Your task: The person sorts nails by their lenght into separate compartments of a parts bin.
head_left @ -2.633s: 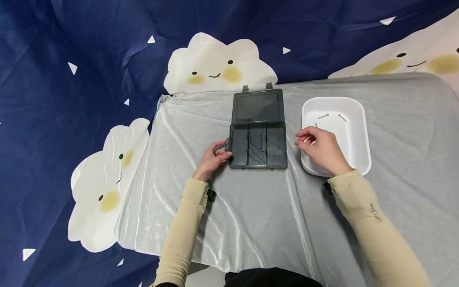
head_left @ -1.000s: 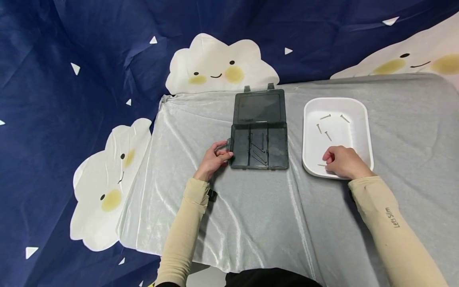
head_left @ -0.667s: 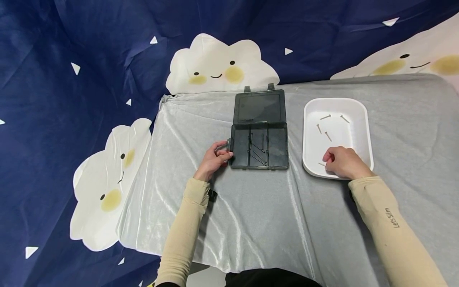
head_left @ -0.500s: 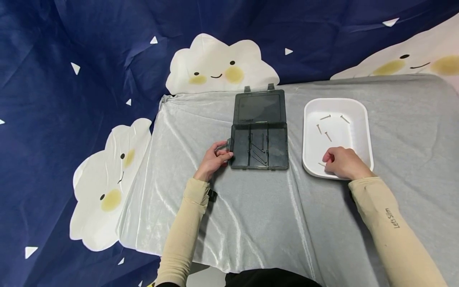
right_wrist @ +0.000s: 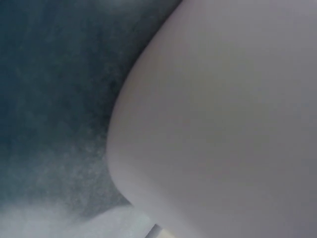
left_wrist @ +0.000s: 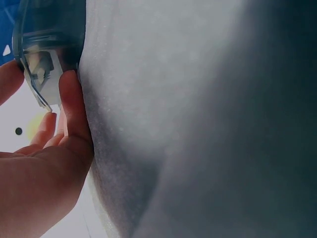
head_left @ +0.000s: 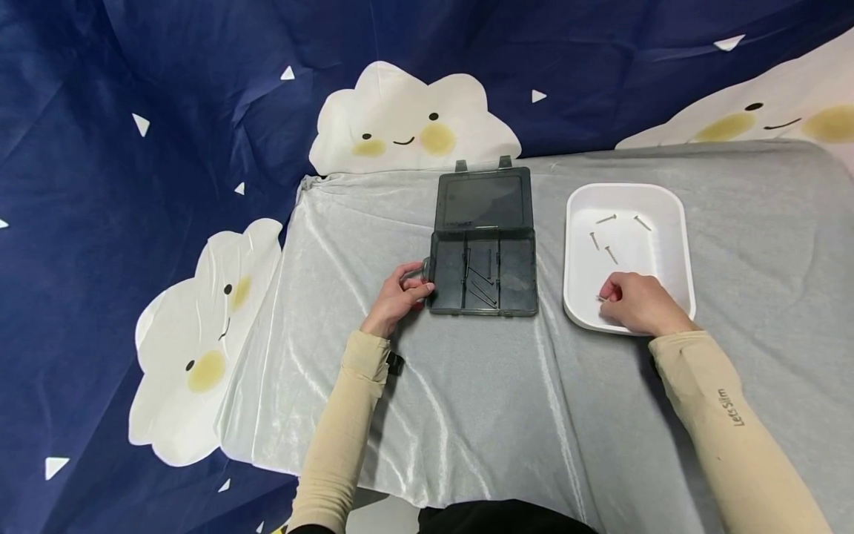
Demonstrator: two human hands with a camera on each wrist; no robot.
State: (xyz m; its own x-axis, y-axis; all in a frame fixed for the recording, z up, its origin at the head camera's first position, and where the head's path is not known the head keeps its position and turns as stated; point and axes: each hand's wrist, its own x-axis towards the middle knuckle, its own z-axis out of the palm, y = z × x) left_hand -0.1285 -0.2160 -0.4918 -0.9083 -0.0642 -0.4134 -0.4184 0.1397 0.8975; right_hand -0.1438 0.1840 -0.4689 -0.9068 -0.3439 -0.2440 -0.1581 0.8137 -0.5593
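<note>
A dark translucent compartment case (head_left: pixel 516 271) lies with its lid (head_left: pixel 483 199) folded back. Several dark screws (head_left: pixel 485 294) are in its middle section. My left hand (head_left: pixel 394 300) holds the case's left side by the carry handle, thumb on the near left edge; the left wrist view shows that hand (left_wrist: pixel 49 158) with fingers on both faces of the handle end. Inside the white tub (head_left: pixel 687 274), my right hand (head_left: pixel 640 302) pinches a small pale screw (head_left: pixel 603 299) between thumb and forefinger, low near the front wall. Several other pale screws (head_left: pixel 611 255) lie farther back in the tub.
Grey velvety cloth (head_left: pixel 480 415) covers the table. A dark blue curtain (head_left: pixel 220 67) with white clouds hangs behind and to the left. The white tub's wall (right_wrist: pixel 213 124) fills most of the right wrist view.
My right hand has moved from above the tub's left rim down into its front part. The screw by its fingers, lying flat earlier, is now between the fingertips. The left hand stays put.
</note>
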